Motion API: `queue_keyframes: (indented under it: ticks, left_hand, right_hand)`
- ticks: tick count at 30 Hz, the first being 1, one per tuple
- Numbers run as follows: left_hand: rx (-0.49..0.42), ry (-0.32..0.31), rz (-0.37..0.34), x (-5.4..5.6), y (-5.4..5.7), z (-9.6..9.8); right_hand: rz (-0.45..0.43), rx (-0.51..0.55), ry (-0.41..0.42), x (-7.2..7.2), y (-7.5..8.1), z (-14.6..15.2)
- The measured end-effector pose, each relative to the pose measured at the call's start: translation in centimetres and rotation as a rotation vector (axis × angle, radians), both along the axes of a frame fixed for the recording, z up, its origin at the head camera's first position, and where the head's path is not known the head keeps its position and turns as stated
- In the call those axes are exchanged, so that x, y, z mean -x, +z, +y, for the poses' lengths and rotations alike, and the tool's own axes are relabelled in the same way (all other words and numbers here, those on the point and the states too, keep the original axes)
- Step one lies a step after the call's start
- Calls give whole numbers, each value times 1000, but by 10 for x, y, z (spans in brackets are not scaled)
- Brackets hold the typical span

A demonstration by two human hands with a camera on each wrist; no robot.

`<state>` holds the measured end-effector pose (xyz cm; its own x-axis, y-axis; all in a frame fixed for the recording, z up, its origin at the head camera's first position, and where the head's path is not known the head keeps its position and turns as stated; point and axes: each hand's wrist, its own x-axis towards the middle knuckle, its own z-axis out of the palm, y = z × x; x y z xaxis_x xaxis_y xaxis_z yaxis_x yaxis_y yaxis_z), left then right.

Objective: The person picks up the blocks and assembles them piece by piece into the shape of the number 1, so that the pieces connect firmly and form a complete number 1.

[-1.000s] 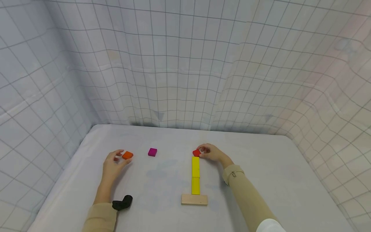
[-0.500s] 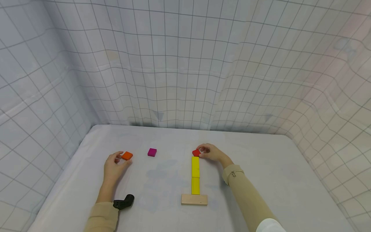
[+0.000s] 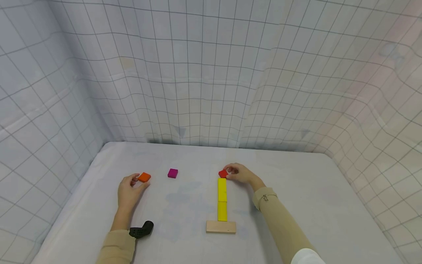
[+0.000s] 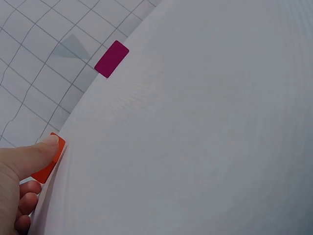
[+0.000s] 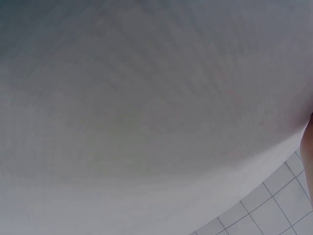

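Note:
My left hand (image 3: 129, 192) pinches an orange block (image 3: 144, 177) between thumb and fingers at the table's left. In the left wrist view the thumb lies over the side of this orange block (image 4: 53, 159), with the other fingers curled below. My right hand (image 3: 241, 173) pinches a red block (image 3: 223, 173) by its right side, at the far end of two yellow blocks (image 3: 222, 200) laid end to end. Their near end meets a flat wooden block (image 3: 221, 227) set crosswise. Only a sliver of the right hand (image 5: 306, 156) shows in the right wrist view.
A magenta block (image 3: 173, 173) lies between the hands, right of the orange one. A black wrist device (image 3: 141, 230) sits by the left cuff. White cloth covers the table (image 3: 296, 190), and grid-patterned curtains (image 3: 211, 73) hang behind and at both sides.
My left hand has shifted very slightly toward me, its fingers still at the orange block. The right hand and the red block stay in place.

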<state>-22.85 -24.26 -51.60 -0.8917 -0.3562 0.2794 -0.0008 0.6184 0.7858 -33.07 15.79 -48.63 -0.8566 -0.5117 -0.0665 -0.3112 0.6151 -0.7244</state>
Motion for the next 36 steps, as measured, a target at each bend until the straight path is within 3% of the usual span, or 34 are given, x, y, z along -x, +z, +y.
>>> queue_keyframes:
  ticks: [20,36]
  left_hand:
    - [59,17,33,1,-4,-1]
    - [10,22,18,-2,-1,2]
  right_hand:
    - [4,1,-2,1,-2,-1]
    - [10,19,14,2,-2,0]
